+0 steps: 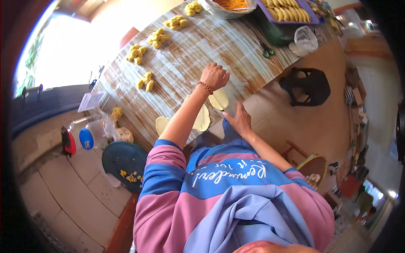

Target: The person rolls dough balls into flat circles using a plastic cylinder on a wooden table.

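Observation:
My left hand (215, 77), with a beaded bracelet at the wrist, is closed in a fist above the table. Below it lies a flat pale dough piece (217, 100). A whitish, see-through blur (230, 98) stretches from the left fist down to my right hand (240, 121); its kind is unclear. My right hand curls at the lower end of that blur, by the table's near edge, its fingers partly smeared. Another rolled-out dough sheet (202, 119) is partly hidden by my left forearm. A smaller dough round (161, 125) lies to the left of that arm.
Several yellow clumps (157, 38) line the far side of the wood-patterned table (185, 59). Far right are a purple tray (270, 17) of crescent pastries, a bowl of orange shreds (230, 13), scissors (267, 51) and a plastic bag (305, 41). A black stool (307, 86) stands right.

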Available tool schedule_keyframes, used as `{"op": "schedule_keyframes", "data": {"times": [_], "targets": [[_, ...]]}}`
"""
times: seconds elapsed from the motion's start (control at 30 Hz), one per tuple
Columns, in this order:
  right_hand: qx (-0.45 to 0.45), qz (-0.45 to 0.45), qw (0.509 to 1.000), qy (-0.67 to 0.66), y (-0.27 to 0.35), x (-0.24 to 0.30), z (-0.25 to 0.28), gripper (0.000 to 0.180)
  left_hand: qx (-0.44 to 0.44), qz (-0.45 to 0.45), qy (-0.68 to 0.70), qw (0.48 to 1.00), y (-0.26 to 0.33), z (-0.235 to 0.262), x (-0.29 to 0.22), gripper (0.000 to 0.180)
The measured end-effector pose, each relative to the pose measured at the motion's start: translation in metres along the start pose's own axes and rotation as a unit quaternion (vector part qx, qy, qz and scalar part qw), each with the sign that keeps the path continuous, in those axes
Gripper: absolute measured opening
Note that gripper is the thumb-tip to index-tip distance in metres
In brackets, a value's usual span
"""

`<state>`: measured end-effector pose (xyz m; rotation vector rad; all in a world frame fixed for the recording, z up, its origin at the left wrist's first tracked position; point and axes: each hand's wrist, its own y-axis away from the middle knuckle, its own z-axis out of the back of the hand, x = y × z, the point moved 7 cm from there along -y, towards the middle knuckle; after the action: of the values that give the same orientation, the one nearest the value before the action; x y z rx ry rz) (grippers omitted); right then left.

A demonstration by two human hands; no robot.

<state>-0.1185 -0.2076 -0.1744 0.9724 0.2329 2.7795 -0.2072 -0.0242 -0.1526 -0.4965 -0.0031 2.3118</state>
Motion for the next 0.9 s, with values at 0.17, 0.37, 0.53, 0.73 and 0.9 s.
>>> {"op": "schedule_keyframes", "data": {"times": [0.17,0.37,0.53,0.73,0.9], "targets": [[-0.088,0.064,0.984,0.14,0.014,0.016,-0.022,0.078,-0.03,-0.037,0.031,0.998,0.038,0.009,0.005,0.016],[-0.134,0.096,0.972,0.165,0.022,0.045,-0.025,0.083,-0.08,-0.016,0.029,0.996,0.098,0.023,0.022,0.022],[-0.074,0.135,0.984,0.094,0.028,0.052,-0.024,0.081,-0.082,-0.019,0.026,0.996,0.115,0.036,0.028,0.028],[-0.133,0.081,0.979,0.132,-0.001,0.009,-0.003,0.076,-0.007,-0.014,-0.013,1.0,0.033,0.01,0.001,0.024],[-0.062,0.034,0.992,0.1,-0.039,-0.011,0.027,0.067,0.062,-0.035,-0.049,0.996,-0.032,-0.017,-0.004,0.03]]}}
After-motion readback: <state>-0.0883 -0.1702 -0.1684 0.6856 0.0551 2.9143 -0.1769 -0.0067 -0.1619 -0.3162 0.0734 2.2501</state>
